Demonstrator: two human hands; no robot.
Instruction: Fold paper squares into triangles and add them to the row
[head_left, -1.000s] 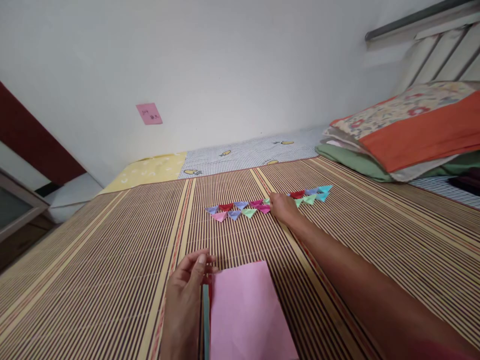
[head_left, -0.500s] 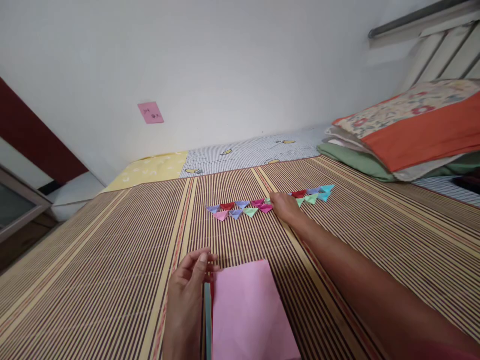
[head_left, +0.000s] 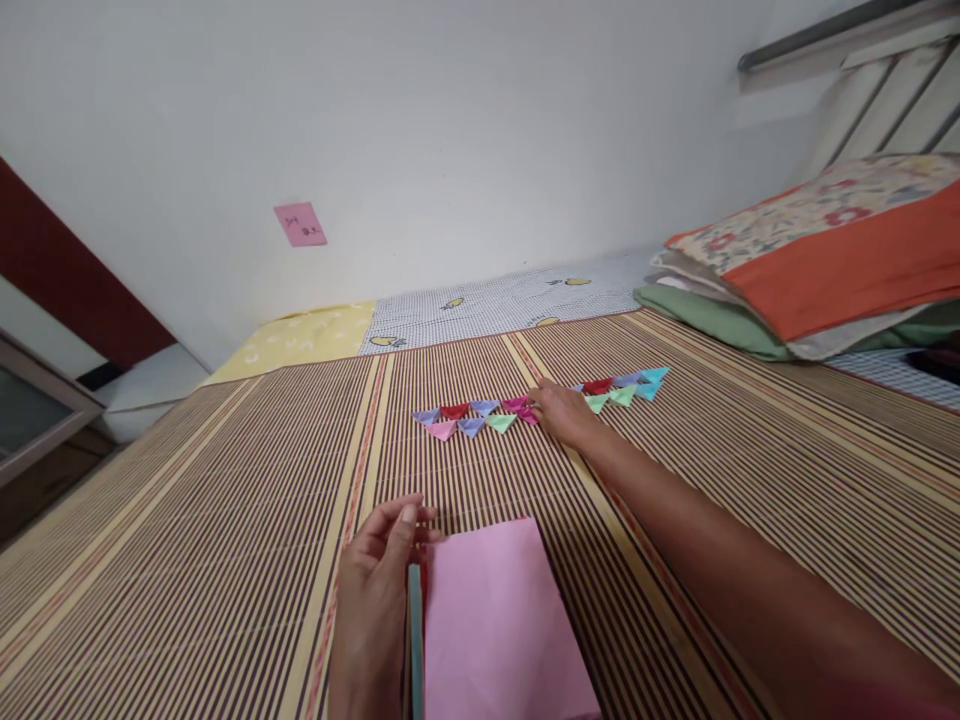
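Triangles of folded paper (head_left: pixel 455 412) lie in two rows running left to right across the striped mat (head_left: pixel 225 520). The right hand (head_left: pixel 561 412) is nearer, fingertips at the magenta ones (head_left: pixel 514 405), grip unclear; the left hand (head_left: pixel 375 575), loosely open, sits beside the pink paper (head_left: pixel 502 620).

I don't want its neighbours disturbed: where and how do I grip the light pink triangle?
I'd pinch the light pink triangle by its near tip, coming from the near side: that tip points onto bare mat, while a lavender triangle sits close on its right and the far row behind.
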